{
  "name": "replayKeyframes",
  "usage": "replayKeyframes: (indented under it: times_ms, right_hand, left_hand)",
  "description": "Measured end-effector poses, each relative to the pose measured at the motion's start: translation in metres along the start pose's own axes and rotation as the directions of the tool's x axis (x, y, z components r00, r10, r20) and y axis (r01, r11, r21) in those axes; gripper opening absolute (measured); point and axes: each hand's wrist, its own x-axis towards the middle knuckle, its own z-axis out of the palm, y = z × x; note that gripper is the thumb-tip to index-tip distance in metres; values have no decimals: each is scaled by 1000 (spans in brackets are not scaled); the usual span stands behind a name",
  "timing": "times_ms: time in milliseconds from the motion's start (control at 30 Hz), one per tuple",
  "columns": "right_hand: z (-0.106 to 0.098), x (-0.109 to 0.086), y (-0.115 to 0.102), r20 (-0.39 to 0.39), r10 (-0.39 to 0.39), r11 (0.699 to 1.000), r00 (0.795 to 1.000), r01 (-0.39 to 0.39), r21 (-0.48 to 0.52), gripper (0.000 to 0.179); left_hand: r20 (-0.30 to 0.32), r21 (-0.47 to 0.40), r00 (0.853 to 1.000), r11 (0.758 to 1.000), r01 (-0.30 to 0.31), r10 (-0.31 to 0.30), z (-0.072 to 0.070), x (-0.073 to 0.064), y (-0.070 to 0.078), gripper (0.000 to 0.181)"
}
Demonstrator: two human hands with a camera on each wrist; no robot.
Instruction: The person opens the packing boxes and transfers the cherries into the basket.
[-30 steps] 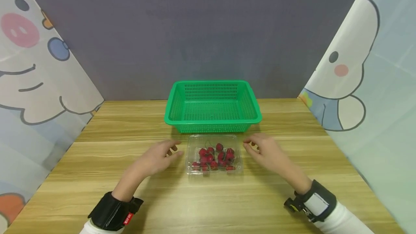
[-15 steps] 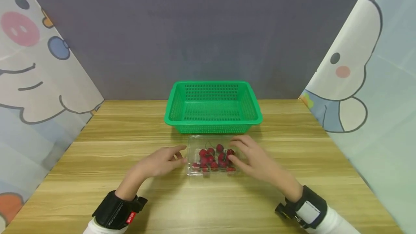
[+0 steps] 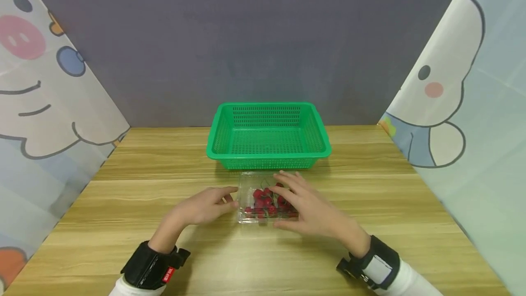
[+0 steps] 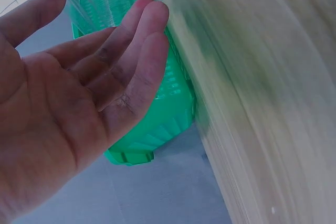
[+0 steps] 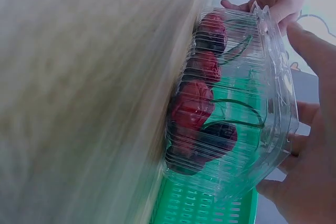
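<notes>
A clear plastic clamshell box point(image 3: 248, 184) holding several red cherries point(image 3: 263, 203) with green stems sits mid-table. My right hand point(image 3: 315, 210) lies over the box's right part, fingers spread. In the right wrist view, its fingers are at the upper side of the box point(image 5: 277, 85), not curled round it. My left hand point(image 3: 207, 205) is at the box's left edge with loosely bent fingers; whether it touches the plastic I cannot tell. The left wrist view shows the left hand point(image 4: 63, 93) with its palm bare. My right hand hides some cherries.
Right behind the box stands a green plastic basket point(image 3: 269, 155) with slotted walls and nothing inside. A dark grey panel point(image 3: 263, 49) rises behind the wooden table point(image 3: 263, 259). Cartoon-printed panels point(image 3: 464, 104) border both sides.
My right hand has moved left from beside the box to above its right part, its fingers spreading. My left hand has shifted slightly right, up to the box's left edge.
</notes>
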Motion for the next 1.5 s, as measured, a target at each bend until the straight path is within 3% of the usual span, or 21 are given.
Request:
replayKeyframes:
  times_ms: [200,433,1000,1200,1500]
  right_hand:
    - [-2,0,-4,78,16,1000,997,-15,-21,84]
    - [-4,1,-6,99,41,999,994,-39,-28,75]
    - [-6,-1,-9,84,47,994,995,-39,-101,69]
    - [-8,-2,-11,95,58,993,994,-48,-110,68]
    - [-10,-2,-13,105,51,989,993,-35,-143,66]
  left_hand:
    - [33,-31,999,999,5,-4,-1,2,4,51]
    - [84,-145,996,989,28,-16,0,3,7,50]
    - [118,-443,991,897,0,58,8,7,3,69]
    - [107,-486,992,874,-3,63,7,8,3,72]
    - [116,-480,991,877,-3,66,6,9,3,71]
